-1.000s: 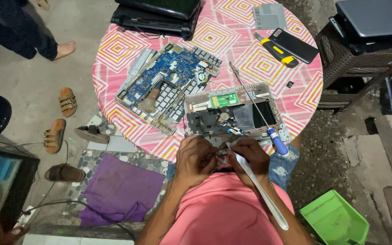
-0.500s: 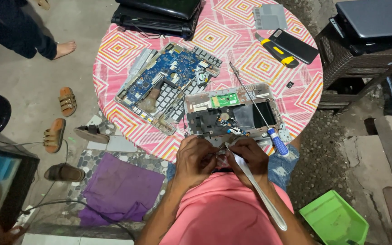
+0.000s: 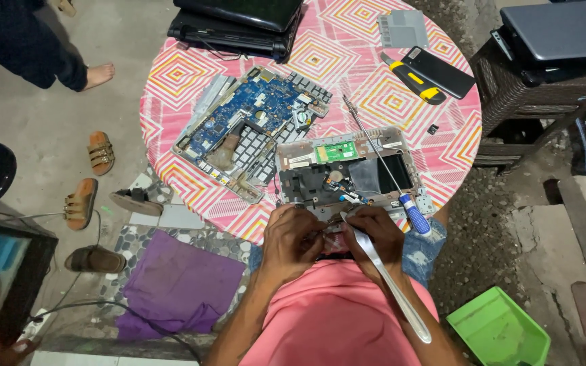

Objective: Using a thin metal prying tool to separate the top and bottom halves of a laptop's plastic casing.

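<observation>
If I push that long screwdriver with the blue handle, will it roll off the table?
Probably a little. The screwdriver has a round shaft and handle, so it may roll. Its handle lies near the table edge, so it could drop. It looks stiff, not bendy.

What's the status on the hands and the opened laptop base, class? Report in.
Left hand and right hand both at near edge of laptop base. Right grip on long metal tool. Screwdriver lying across base, beside right hand.

Beside the blue circuit board [image 3: 249, 115], a yellow utility knife [image 3: 412, 76] lies farther along the table [image 3: 347, 61]; sandals [image 3: 100, 152] sit on the floor below it.
</observation>
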